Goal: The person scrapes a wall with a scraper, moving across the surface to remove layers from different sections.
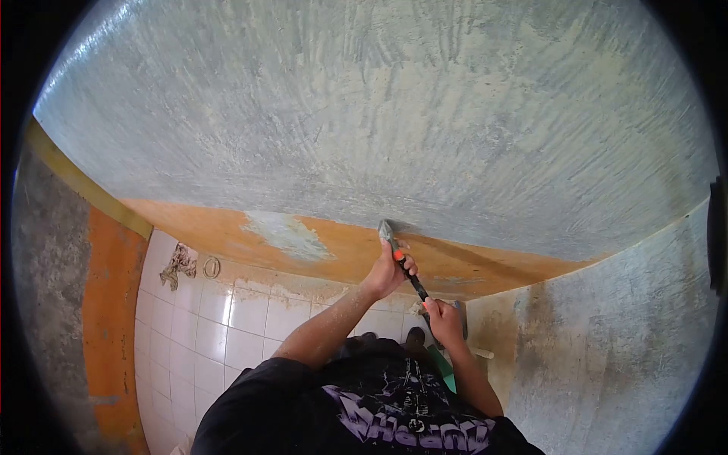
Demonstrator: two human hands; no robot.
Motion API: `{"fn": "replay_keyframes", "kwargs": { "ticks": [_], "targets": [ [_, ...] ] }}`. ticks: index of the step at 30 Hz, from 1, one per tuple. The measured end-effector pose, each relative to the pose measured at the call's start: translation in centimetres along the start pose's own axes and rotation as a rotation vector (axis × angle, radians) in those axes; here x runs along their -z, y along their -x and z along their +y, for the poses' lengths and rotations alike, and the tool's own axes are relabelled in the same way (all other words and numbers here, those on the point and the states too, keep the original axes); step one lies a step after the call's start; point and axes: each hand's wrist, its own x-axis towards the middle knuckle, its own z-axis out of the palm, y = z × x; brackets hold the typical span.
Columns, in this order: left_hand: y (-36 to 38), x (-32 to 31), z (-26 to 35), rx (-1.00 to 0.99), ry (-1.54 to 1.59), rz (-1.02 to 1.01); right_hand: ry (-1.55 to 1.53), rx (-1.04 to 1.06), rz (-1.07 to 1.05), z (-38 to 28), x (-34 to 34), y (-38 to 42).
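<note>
My left hand (385,274) is wrapped round the front part of a long-handled scraper (412,282) with a black and orange handle. Farther back, toward my body, my right hand (446,321) closes on the rear of the same handle. The scraper's grey head points away from me and meets the wall (425,144) where a scraped grey area borders a band of orange paint (341,250). Part of the handle is hidden by my fingers. Pale dust speckles my left forearm.
White floor tiles (205,334) lie below, with crumbs of scraped paint along the wall's foot. A crumpled rag (179,265) and a ring-shaped roll (211,267) are on the floor at left. Another wall (599,334) closes in at right. Something green (444,368) shows beside my body.
</note>
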Motion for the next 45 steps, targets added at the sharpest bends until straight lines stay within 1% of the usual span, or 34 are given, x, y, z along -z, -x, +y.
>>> {"fn": "replay_keyframes", "kwargs": {
  "ticks": [1,4,6,10,13,16,19,22,25,28,31,34,37,40,43,45],
  "targets": [
    [0.1,0.1,-0.2,0.007,-0.006,-0.018,0.017,-0.003,-0.012,0.2,-0.6,-0.1],
    [-0.1,-0.4,-0.7,0.024,-0.034,-0.047,-0.140,-0.039,-0.001,0.0,-0.2,1.2],
    [-0.1,-0.8,-0.5,0.037,-0.054,-0.039,-0.082,-0.020,0.000,-0.7,-0.3,0.7],
    [0.5,1.1,1.1,-0.050,0.005,-0.011,0.030,0.006,-0.030,-1.8,-1.9,-0.4],
    [0.8,1.0,1.1,-0.045,-0.015,-0.003,-0.053,0.030,0.008,-0.5,-2.5,0.0],
    [0.7,-0.7,0.7,-0.008,-0.069,0.017,-0.106,-0.086,-0.029,-0.5,-1.6,0.6],
    [1.0,1.6,1.5,-0.091,-0.035,0.003,0.048,0.016,0.044,-1.3,-3.4,0.2],
    [1.8,1.4,2.8,-0.064,-0.086,0.037,-0.037,0.000,0.006,-1.9,-4.6,0.5],
    [1.4,0.8,2.0,-0.033,-0.048,0.035,-0.028,-0.054,0.009,-2.0,-3.7,0.8],
    [2.0,0.9,3.0,-0.083,-0.041,0.066,-0.021,-0.007,-0.001,-3.6,-3.7,0.3],
    [2.5,1.6,4.1,-0.061,-0.074,0.067,0.007,0.005,-0.047,-3.7,-4.9,0.2],
    [2.1,1.5,3.2,-0.053,-0.049,0.054,-0.039,-0.044,-0.047,-3.5,-4.5,0.5],
    [2.4,1.5,3.9,-0.095,-0.073,0.074,-0.008,-0.017,-0.044,-4.4,-4.4,0.1],
    [2.9,1.4,4.7,-0.030,-0.089,0.090,0.011,0.039,0.007,-4.4,-5.5,0.7],
    [2.6,0.9,3.8,-0.030,-0.045,0.058,-0.035,-0.041,-0.008,-3.6,-5.0,0.8],
    [2.6,1.1,3.7,-0.033,-0.033,0.041,0.005,-0.010,-0.005,-3.9,-4.7,0.7]
  ]
}}
